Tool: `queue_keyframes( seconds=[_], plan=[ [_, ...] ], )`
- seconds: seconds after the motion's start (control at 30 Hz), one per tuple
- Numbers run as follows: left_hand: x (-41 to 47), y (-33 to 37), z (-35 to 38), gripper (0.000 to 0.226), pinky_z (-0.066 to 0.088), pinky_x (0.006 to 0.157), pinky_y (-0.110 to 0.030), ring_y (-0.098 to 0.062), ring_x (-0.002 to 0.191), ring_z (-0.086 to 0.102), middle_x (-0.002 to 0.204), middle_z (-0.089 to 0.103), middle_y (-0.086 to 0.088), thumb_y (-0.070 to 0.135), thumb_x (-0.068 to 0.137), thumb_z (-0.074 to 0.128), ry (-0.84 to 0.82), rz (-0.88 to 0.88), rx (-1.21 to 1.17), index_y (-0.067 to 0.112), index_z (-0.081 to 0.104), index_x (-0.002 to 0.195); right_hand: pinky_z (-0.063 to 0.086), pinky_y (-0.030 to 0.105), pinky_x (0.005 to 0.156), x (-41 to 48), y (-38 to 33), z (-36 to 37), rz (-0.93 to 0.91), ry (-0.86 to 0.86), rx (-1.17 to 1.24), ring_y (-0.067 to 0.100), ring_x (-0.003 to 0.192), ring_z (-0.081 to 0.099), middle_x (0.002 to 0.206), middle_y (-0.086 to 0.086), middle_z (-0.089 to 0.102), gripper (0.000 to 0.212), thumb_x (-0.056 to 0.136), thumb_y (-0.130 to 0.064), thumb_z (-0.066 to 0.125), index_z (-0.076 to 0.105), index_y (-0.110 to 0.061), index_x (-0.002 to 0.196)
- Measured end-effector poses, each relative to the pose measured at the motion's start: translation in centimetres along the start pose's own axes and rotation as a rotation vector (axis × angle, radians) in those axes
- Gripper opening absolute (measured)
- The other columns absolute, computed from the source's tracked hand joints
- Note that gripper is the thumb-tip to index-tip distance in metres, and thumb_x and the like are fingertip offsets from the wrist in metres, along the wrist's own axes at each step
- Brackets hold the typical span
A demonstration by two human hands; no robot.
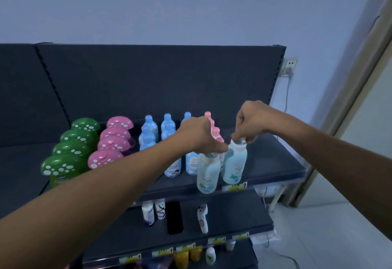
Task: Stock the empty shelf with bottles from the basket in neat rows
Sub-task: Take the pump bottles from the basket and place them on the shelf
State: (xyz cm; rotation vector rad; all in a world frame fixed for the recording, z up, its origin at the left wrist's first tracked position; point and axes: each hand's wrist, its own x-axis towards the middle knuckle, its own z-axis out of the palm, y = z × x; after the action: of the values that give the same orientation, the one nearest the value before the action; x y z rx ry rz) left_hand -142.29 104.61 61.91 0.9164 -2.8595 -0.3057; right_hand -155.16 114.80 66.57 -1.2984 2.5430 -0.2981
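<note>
My left hand [201, 136] grips the cap of a pale teal bottle [207, 173] that hangs just in front of the top shelf's edge. My right hand [251, 123] pinches the cap of a second pale teal bottle [235, 165], which is upright at the front right of the dark top shelf [273, 160]. Behind them stand rows on the shelf: green mushroom-capped bottles [70, 152], pink mushroom-capped bottles [112, 141], blue bottles [149, 130] and pink-capped bottles [214, 128], partly hidden by my left hand. The basket is out of view.
The right end of the top shelf is bare. A lower shelf [233, 215] holds a few small white bottles [148, 213] and a black box [175, 217]. Yellow bottles [187, 257] stand further down. A wall socket [290, 66] and a door frame [347, 107] are at right.
</note>
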Motion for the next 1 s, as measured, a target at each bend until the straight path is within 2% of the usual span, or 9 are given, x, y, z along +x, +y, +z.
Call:
queue_keyframes(
  seconds=[0.1, 0.23, 0.3, 0.33, 0.4, 0.5, 0.7, 0.87, 1.0],
  plan=[
    [2.4, 1.9, 0.1, 0.045, 0.036, 0.046, -0.022, -0.01, 0.047, 0.052, 0.05, 0.052, 0.007, 0.059, 0.071, 0.068, -0.048, -0.072, -0.05, 0.017, 0.052, 0.066, 0.061, 0.029, 0.08, 2.5, 1.9, -1.1, 0.003, -0.012, -0.013, 0.018, 0.073, 0.077, 0.07, 0.004, 0.077, 0.024, 0.07, -0.022, 0.074, 0.079, -0.003, 0.085],
    [5.0, 4.3, 0.3, 0.042, 0.042, 0.047, -0.02, -0.008, 0.045, 0.057, 0.048, 0.061, 0.005, 0.056, 0.068, 0.071, -0.076, -0.095, -0.084, 0.015, 0.069, 0.075, 0.049, 0.02, 0.052, 5.7, 4.3, -2.5, -0.001, -0.032, -0.02, 0.014, 0.058, 0.072, 0.064, 0.003, 0.075, 0.023, 0.068, -0.021, 0.072, 0.078, -0.006, 0.083],
    [6.3, 5.4, 0.5, 0.041, 0.042, 0.047, -0.021, -0.008, 0.045, 0.056, 0.047, 0.062, 0.005, 0.056, 0.068, 0.071, -0.09, -0.103, -0.079, 0.016, 0.068, 0.07, 0.043, 0.017, 0.045, 7.3, 5.5, -3.0, -0.017, -0.033, -0.036, 0.011, 0.051, 0.067, 0.062, 0.002, 0.074, 0.019, 0.069, -0.022, 0.073, 0.078, -0.008, 0.081],
    [6.9, 5.9, 0.7, 0.041, 0.04, 0.047, -0.021, -0.007, 0.043, 0.054, 0.045, 0.061, 0.005, 0.057, 0.068, 0.07, -0.099, -0.112, -0.066, 0.017, 0.065, 0.064, 0.047, 0.018, 0.047, 8.1, 6.1, -3.3, -0.028, -0.033, -0.036, 0.011, 0.052, 0.069, 0.062, 0.001, 0.074, 0.018, 0.07, -0.022, 0.073, 0.078, -0.009, 0.08],
    [8.0, 6.4, 0.9, 0.043, 0.038, 0.046, -0.022, -0.005, 0.038, 0.049, 0.044, 0.062, 0.005, 0.058, 0.068, 0.068, -0.114, -0.128, -0.051, 0.018, 0.06, 0.055, 0.06, 0.024, 0.065, 9.4, 6.9, -3.5, -0.051, -0.033, -0.021, 0.013, 0.062, 0.075, 0.064, 0.001, 0.075, 0.017, 0.072, -0.023, 0.074, 0.078, -0.009, 0.08],
    [9.8, 7.2, 1.5, 0.045, 0.035, 0.043, -0.02, -0.002, 0.031, 0.047, 0.045, 0.065, 0.005, 0.057, 0.069, 0.067, -0.143, -0.163, -0.086, 0.017, 0.059, 0.051, 0.062, 0.036, 0.084, 11.4, 8.1, -3.9, -0.09, -0.032, 0.002, 0.017, 0.07, 0.077, 0.069, 0.003, 0.077, 0.015, 0.072, -0.022, 0.074, 0.078, -0.009, 0.079],
    [13.3, 7.7, 2.8, 0.034, 0.043, 0.047, -0.018, -0.004, 0.043, 0.065, 0.051, 0.069, 0.005, 0.049, 0.07, 0.069, -0.123, -0.255, -0.257, 0.016, 0.067, 0.062, 0.062, 0.043, 0.086, 15.2, 9.4, -4.1, -0.158, -0.03, 0.014, 0.023, 0.082, 0.077, 0.075, 0.007, 0.078, 0.023, 0.073, -0.021, 0.074, 0.079, -0.003, 0.087],
    [16.1, 7.3, 3.7, 0.033, 0.043, 0.042, -0.015, -0.005, 0.043, 0.066, 0.054, 0.071, 0.004, 0.046, 0.072, 0.072, -0.07, -0.327, -0.355, 0.014, 0.068, 0.066, 0.062, 0.042, 0.085, 18.0, 9.9, -4.0, -0.194, -0.031, 0.026, 0.021, 0.079, 0.077, 0.074, 0.008, 0.078, 0.023, 0.072, -0.021, 0.074, 0.079, -0.005, 0.087],
    [18.2, 6.7, 4.7, 0.032, 0.047, 0.048, -0.019, -0.008, 0.046, 0.069, 0.052, 0.07, 0.003, 0.045, 0.069, 0.072, -0.021, -0.375, -0.355, 0.013, 0.067, 0.066, 0.062, 0.039, 0.084, 20.2, 10.2, -3.6, -0.217, 0.002, 0.058, 0.025, 0.081, 0.077, 0.078, 0.012, 0.078, 0.025, 0.07, -0.019, 0.072, 0.078, -0.002, 0.088]
  ],
)
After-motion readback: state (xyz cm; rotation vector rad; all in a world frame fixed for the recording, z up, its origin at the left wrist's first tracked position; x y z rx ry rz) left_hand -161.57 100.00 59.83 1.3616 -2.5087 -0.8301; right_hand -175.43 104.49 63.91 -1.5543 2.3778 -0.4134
